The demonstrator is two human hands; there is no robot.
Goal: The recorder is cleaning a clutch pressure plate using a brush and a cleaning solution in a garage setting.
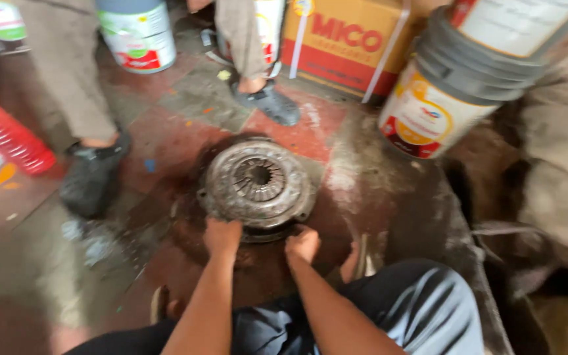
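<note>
1. The floor (165, 141) was patchy red and grey concrete, oil-stained and dusty, crowded with plastic buckets (428, 112), a red and yellow cardboard box (343, 43) and a red container (4, 138) at the left edge.
2. Another person stood just beyond the work, one dark shoe (271, 102) near the box, the other (93, 181) further left.
3. A round metal clutch pressure plate (258, 184), rusty and greasy, lay flat on a dark oily patch in front of the crouching person's knees.
4. The left hand (222, 235) was clamped over the plate's near rim, fingers curled onto it.
5. The right hand (302, 244) sat at the near edge too, knuckles bent; the blur hid whether it gripped the plate or only pressed on it.
6. I judged the step to be seating or shifting the plate on the floor.
7. A next move would call for an even two-handed grip, since the part looked heavy and slick.
</note>
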